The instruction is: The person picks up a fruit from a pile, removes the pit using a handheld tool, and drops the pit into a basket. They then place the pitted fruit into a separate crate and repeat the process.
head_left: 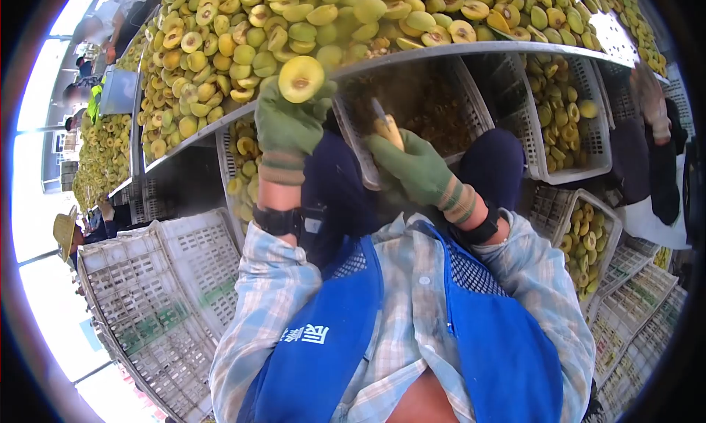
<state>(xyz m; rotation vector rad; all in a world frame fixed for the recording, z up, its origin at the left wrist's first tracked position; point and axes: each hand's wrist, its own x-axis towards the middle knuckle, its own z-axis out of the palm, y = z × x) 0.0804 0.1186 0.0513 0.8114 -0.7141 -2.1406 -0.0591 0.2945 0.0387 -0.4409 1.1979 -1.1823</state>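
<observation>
My left hand, in a green glove, holds a halved yellow-green fruit with its cut face and hollow centre showing. To its right, my right hand, gloved too, is wrapped round the pale handle of a small knife, whose blade points up and away from me. Below the knife and between my knees stands a crate with brown bits in it, which look like pits. Halved fruit lies heaped on the table just beyond my left hand.
The metal table edge runs across in front. Crates of fruit stand under it and at the right. Empty crates lean at the left. A co-worker's gloved hand is at the right; other people are far left.
</observation>
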